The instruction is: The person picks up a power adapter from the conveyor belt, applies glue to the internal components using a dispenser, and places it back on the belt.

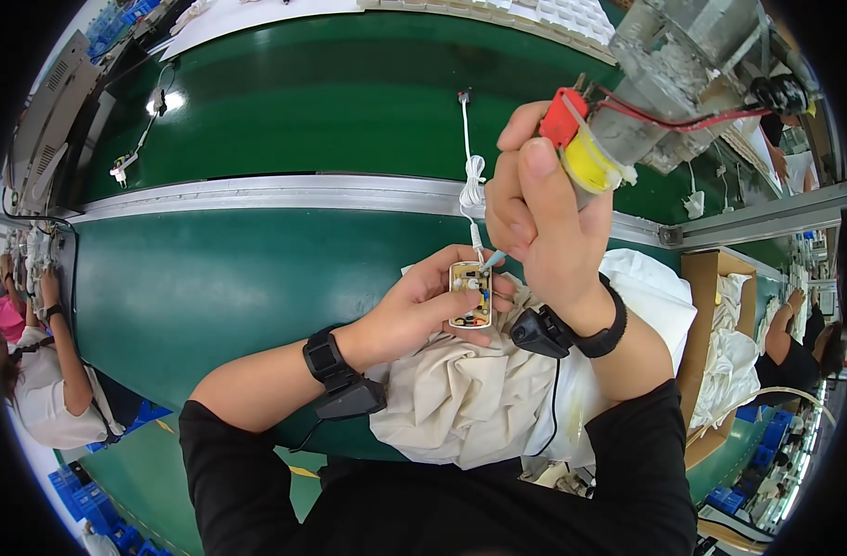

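Note:
My left hand (423, 295) is closed around a small open white housing with a circuit board (471, 296) inside, its thumb lying over the board. A white cable (472, 190) runs from the housing's far end over the metal rail, a coil of it lying there. My right hand (558, 218) is raised just right of the board, its fingers curled at a bulky grey tool (660, 83) crusted with residue, with a red switch-like block (562, 118) and a yellow ring (590, 162). Below those fingers a pale blue tip (495, 259) points at the board's far edge. Whether it belongs to the tool is hidden.
Crumpled cream cloth (456, 394) lies under my hands, beside a white bag (650, 292). A cardboard box (697, 357) with white contents stands at the right. The metal rail (284, 190) crosses the green bench. Other people (52, 380) work at both sides.

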`<control>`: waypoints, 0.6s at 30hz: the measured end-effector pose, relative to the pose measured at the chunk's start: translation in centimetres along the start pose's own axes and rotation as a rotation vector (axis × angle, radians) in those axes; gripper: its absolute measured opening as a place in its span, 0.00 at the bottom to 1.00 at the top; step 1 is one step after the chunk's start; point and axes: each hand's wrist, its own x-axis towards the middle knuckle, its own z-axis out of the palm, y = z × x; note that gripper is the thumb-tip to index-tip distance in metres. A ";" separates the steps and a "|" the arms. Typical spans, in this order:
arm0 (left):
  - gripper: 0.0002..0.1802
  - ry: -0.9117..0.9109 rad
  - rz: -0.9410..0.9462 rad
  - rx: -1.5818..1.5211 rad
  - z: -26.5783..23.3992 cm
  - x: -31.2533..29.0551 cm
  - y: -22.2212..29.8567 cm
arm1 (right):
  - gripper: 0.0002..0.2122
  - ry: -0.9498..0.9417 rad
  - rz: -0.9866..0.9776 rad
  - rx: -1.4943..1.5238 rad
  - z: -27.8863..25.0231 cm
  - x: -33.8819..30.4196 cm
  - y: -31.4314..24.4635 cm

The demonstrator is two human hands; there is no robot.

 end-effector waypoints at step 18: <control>0.19 0.102 0.038 -0.165 -0.6 -0.3 0.5 | 0.14 -0.078 0.032 0.002 1.2 -0.7 -0.8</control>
